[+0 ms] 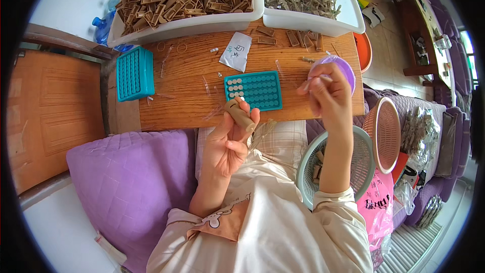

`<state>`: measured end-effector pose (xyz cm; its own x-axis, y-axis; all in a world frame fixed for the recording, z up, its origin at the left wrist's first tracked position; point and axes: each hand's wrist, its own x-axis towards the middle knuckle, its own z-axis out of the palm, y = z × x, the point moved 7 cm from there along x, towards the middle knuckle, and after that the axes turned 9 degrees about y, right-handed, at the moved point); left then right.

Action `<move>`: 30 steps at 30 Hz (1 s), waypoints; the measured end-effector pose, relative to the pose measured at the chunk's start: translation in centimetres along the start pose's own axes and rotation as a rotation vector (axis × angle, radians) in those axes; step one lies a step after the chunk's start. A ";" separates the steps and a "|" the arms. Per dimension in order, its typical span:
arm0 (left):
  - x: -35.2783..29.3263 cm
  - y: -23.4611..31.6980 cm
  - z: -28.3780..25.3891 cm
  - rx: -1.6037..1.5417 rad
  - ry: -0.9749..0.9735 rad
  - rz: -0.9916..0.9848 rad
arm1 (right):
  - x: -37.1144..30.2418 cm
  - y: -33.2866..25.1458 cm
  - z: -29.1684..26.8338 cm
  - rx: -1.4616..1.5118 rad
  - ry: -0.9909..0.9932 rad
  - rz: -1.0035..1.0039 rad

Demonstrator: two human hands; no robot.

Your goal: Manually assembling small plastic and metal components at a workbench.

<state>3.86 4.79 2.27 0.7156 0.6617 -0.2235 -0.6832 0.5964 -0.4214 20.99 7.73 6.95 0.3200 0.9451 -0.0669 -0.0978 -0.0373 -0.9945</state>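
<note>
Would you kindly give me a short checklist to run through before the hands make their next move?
1. Tan cylinder held in the left hand: ok.
2. Right hand free of small parts: cannot tell; fingertips too blurred.
3. Purple bowl near the right hand: ok.
4. White round pieces throughout the teal tray: not ok; they show only toward its left end.

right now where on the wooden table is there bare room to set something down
Bare wood shows front-left on the table, left of the left hand, and between the teal tray and right hand. It is crowded back right, where brown pieces lie by the white bins.
</note>
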 end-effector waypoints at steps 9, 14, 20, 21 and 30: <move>-0.3 0.0 -1.2 0.130 0.181 0.036 | -1.8 -1.1 7.2 -0.177 -0.294 -0.181; -0.3 0.4 -1.0 0.472 0.145 0.192 | -2.1 -0.4 8.1 -0.172 -0.342 -0.204; -0.3 0.7 -1.2 0.711 0.283 0.295 | -2.3 0.4 7.4 -0.170 -0.279 -0.030; -0.3 0.7 -1.0 0.803 0.281 0.319 | -2.2 0.4 7.3 -0.149 -0.266 -0.056; -0.3 0.8 -1.1 0.982 0.257 0.357 | -2.6 -0.3 6.6 -0.245 -0.251 -0.097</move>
<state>3.26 4.64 1.05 0.3827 0.8228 -0.4202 -0.5946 0.5674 0.5696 13.96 7.48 7.98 0.0726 0.9972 0.0203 0.1597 0.0085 -0.9871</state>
